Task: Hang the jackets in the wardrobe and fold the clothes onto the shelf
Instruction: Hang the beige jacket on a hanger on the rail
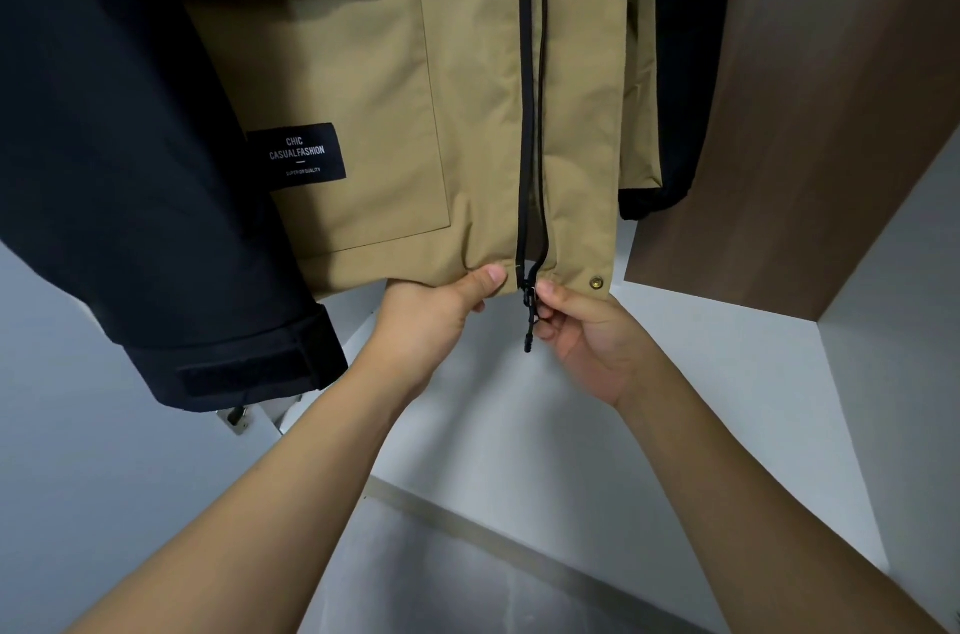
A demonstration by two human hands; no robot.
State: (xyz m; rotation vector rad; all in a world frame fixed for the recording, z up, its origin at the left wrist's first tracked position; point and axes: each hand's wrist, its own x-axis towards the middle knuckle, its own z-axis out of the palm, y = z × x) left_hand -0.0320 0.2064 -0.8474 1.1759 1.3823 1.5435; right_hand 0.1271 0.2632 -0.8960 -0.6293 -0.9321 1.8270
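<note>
A tan jacket [363,103] hangs in front of me with a black zip [532,114] running down its front and a black label on its pocket. My left hand [436,316] pinches the jacket's bottom hem just left of the zip. My right hand [582,327] pinches the black zip slider and its pull cord [529,321] at the bottom of the zip. A brass snap [596,280] sits on the hem to the right.
A dark navy jacket [130,166] hangs at the left, its cuff with a velcro strap low down. A black garment [675,62] hangs behind on the right. A brown wardrobe panel [805,114] stands at right, with white surfaces [519,425] below.
</note>
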